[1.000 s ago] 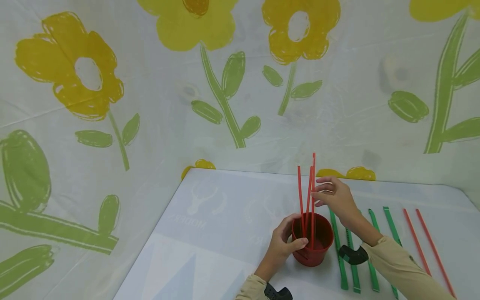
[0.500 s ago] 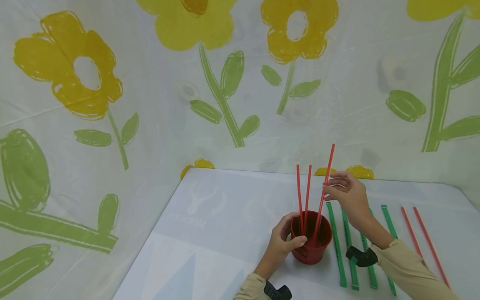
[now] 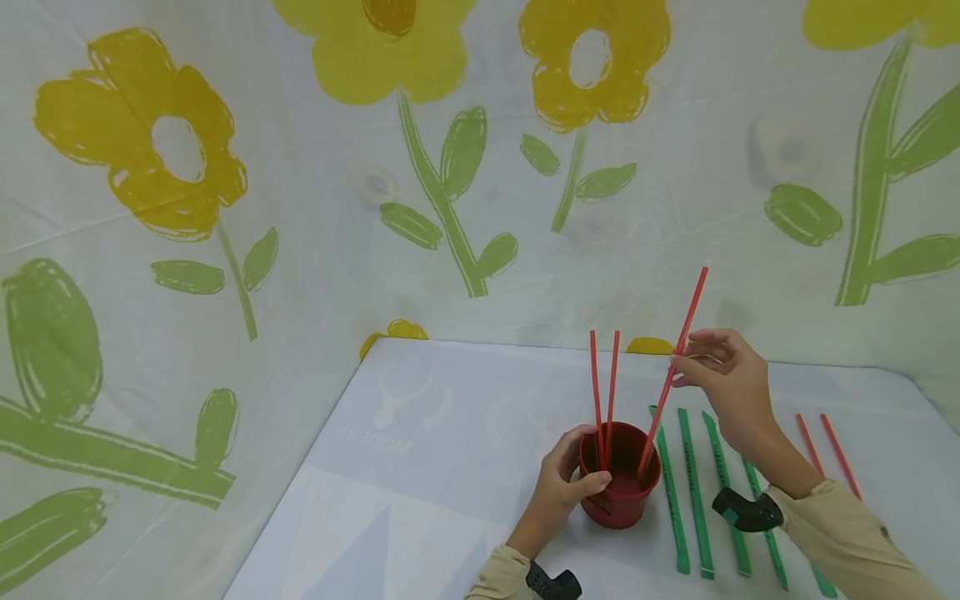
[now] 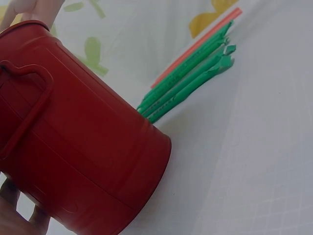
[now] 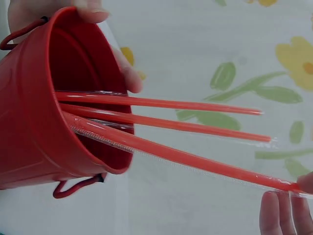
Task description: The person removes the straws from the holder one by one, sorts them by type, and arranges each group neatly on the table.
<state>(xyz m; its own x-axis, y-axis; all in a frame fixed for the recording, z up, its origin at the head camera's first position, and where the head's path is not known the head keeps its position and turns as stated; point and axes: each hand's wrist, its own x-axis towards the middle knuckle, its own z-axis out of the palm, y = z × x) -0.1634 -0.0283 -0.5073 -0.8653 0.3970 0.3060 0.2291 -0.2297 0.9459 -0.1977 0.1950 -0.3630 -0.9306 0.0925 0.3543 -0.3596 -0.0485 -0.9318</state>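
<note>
My left hand [image 3: 553,487] grips the rim and side of a small red metal bucket [image 3: 619,510] standing on the table. In the right wrist view the bucket [image 5: 29,117] shows wire handles on its sides. Two red drinking straws, the left one [image 3: 596,375] and its neighbour [image 3: 613,375], stand upright inside it. My right hand [image 3: 731,383] pinches a third red straw [image 3: 693,304] around its upper half. This straw leans right, its lower end still within the bucket. Clear film wraps the straws [image 5: 195,121] in the right wrist view.
Several green-wrapped sticks [image 3: 696,500] lie in a row right of the bucket. Beyond them lie two red straws [image 3: 840,450], partly covered by my right sleeve [image 3: 847,533]. A flower-printed curtain [image 3: 315,208] hangs behind the white table [image 3: 420,417].
My right hand has taken hold of one straw and moved right, raising it and tilting its top away from the other two. The left hand and bucket have stayed nearly in place.
</note>
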